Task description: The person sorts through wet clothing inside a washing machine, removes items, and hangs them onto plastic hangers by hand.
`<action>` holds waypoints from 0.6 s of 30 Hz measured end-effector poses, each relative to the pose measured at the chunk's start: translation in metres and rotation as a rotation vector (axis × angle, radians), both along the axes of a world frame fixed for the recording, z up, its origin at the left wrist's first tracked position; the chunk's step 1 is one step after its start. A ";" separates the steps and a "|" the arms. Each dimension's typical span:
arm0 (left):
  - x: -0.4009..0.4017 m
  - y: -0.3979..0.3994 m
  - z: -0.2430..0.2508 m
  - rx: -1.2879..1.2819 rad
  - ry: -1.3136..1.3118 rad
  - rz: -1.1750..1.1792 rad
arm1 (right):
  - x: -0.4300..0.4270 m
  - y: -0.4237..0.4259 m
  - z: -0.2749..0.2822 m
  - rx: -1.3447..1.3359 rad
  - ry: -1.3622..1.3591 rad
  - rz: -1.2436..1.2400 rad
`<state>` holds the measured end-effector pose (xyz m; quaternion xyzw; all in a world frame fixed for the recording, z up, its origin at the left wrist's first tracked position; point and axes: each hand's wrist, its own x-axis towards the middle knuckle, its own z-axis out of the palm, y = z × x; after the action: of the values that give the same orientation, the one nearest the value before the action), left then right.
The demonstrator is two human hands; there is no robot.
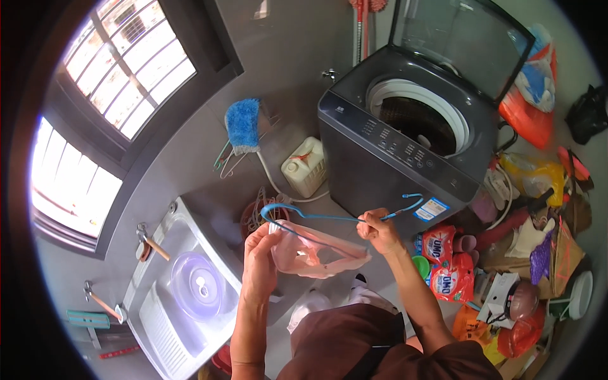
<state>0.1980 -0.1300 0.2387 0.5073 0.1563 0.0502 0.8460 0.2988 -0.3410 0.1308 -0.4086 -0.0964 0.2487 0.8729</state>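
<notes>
My left hand (260,259) pinches the edge of a pale pink cloth garment (318,254). Its fingers are at one end of a blue clothes hanger (316,216), whose lower bar passes into the garment's opening. My right hand (380,231) is closed around the hanger near its hook, which sticks out to the right. The garment hangs spread along the bar, in front of my body and above the grey floor. The exact kind of garment cannot be told.
A top-load washing machine (399,156) stands ahead, lid raised. Left is a sink (156,327) holding a translucent basin (197,287). A bucket of hangers (251,216) and a plastic jug (305,168) stand behind my hands. Detergent bags (451,278) and clutter crowd the right.
</notes>
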 end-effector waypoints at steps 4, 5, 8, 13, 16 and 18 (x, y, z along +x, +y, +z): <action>0.010 0.036 -0.049 0.493 0.167 -0.114 | -0.011 -0.012 0.055 -0.593 -0.311 -0.049; 0.012 0.050 -0.075 0.784 0.047 -0.007 | -0.018 -0.004 0.061 -0.710 -0.490 -0.102; 0.021 0.055 -0.088 1.304 0.101 -0.056 | -0.040 -0.002 0.066 -0.929 -0.617 -0.159; 0.021 0.067 -0.096 1.409 0.084 -0.129 | -0.086 -0.006 0.069 -1.073 -0.714 -0.302; 0.020 0.064 -0.093 1.325 -0.005 -0.208 | -0.117 -0.015 0.062 -1.205 -0.562 -0.314; 0.018 0.057 -0.095 1.340 -0.019 -0.279 | -0.140 -0.021 0.057 -1.295 -0.526 -0.350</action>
<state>0.2164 -0.0734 0.1435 0.9363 0.0173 0.0309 0.3495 0.1593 -0.3620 0.1878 -0.8999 -0.0698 0.0058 0.4305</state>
